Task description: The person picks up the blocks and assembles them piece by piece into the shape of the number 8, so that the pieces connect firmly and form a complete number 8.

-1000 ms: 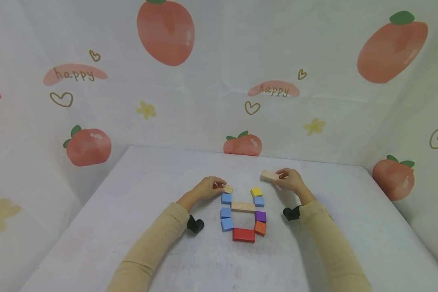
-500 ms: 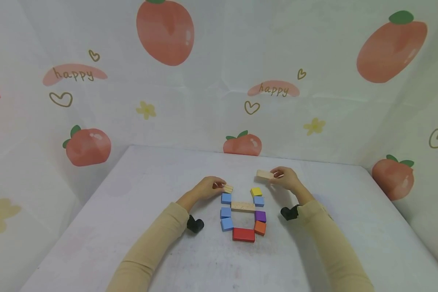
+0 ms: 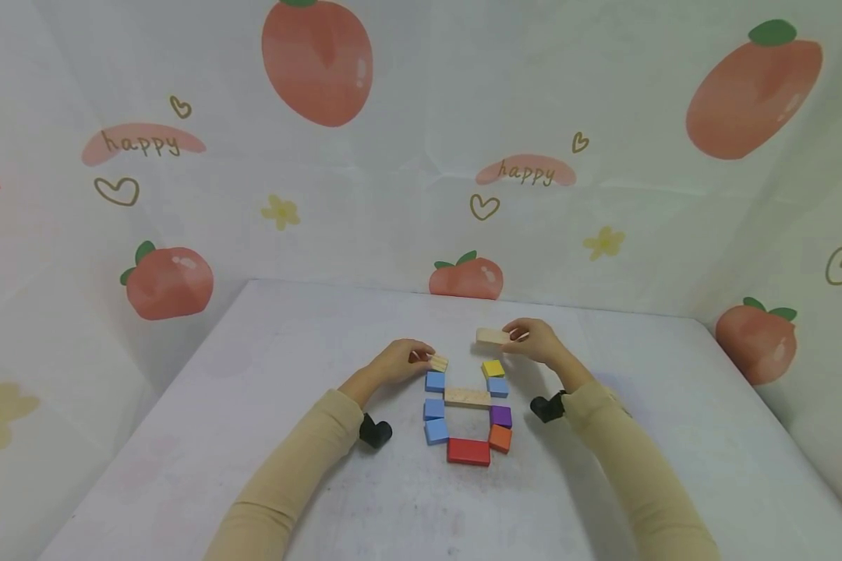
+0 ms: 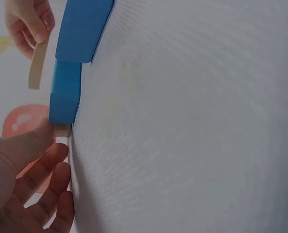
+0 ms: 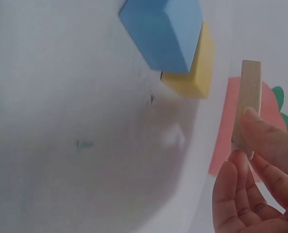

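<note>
My left hand [image 3: 401, 360] pinches a small plain wooden block [image 3: 439, 362] at the far end of a column of blue blocks [image 3: 435, 382]. In the left wrist view the thumb lies against this wooden block [image 4: 62, 130], which the nearest blue block [image 4: 65, 94] partly hides. A longer plain wooden block [image 3: 491, 336] is held by one end between thumb and fingers of my right hand [image 3: 539, 341]. It hangs above the table, beyond the yellow block [image 3: 493, 368]. The right wrist view shows the thumb on the face of that long block [image 5: 249, 92].
The right column has a light blue block [image 3: 497, 387], a purple block [image 3: 501, 417] and an orange block [image 3: 500, 439]. A wooden crosspiece [image 3: 467, 398] spans between the columns, and a red block [image 3: 468, 451] lies at the near end. A printed cloth [image 3: 393, 218] hangs behind the table.
My right hand has moved left with the long wooden block, from right of the yellow block to beyond it. The left hand and the laid blocks have stayed in place.
</note>
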Available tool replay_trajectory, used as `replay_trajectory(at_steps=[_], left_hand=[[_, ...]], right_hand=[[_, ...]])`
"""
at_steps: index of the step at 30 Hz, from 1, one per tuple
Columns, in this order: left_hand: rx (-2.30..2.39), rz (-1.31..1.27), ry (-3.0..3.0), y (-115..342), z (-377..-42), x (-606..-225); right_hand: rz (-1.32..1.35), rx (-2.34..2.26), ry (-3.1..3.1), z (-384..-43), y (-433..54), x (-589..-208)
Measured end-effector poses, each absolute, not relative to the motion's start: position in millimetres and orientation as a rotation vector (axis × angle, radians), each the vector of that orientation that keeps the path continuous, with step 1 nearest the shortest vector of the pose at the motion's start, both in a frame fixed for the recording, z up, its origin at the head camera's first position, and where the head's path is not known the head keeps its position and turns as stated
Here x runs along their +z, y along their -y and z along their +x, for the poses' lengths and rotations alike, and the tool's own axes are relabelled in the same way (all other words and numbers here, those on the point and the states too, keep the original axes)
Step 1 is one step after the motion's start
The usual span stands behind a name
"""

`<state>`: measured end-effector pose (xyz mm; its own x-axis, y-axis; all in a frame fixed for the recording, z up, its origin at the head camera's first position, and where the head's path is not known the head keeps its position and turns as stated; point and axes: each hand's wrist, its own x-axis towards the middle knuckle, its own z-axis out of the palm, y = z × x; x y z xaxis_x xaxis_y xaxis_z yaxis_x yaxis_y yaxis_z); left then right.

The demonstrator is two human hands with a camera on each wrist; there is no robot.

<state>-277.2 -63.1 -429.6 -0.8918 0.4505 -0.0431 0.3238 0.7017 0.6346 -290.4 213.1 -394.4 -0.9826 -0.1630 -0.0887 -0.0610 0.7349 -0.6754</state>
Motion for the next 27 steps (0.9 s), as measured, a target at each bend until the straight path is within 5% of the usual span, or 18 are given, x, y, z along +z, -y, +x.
replay_trajectory(at_steps=[27], left_hand=[[0.966, 0.632, -2.712, 62.7, -278.4, -430.7]], right_hand=[[-0.242, -0.967, -2.720, -291.3, -179.9, -399.5]])
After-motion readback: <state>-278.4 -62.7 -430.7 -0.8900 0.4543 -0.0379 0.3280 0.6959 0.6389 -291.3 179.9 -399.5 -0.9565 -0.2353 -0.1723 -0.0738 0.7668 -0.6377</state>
